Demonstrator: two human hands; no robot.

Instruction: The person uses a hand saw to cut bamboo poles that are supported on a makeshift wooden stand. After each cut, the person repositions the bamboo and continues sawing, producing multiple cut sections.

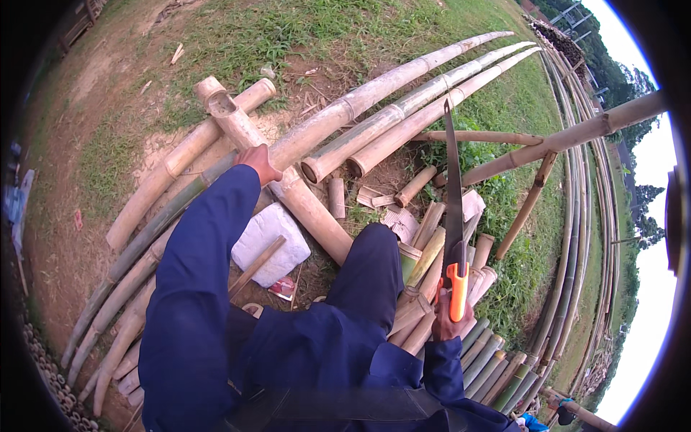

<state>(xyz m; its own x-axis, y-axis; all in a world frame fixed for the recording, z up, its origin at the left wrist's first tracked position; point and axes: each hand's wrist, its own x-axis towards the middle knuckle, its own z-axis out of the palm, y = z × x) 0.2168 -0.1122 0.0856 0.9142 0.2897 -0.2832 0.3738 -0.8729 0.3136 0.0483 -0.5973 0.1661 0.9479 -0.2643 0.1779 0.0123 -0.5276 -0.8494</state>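
A single view comes from the person's head and looks steeply down and forward over the blue-clad lap to the ground in front. It is a wide fisheye: a black round rim frames the picture, and the long bamboo poles bow toward the edge. The left hand and right hand lie close below the lens, the forearms rising from the lower edge. At the right rim, distant trees and sky tilt sideways.
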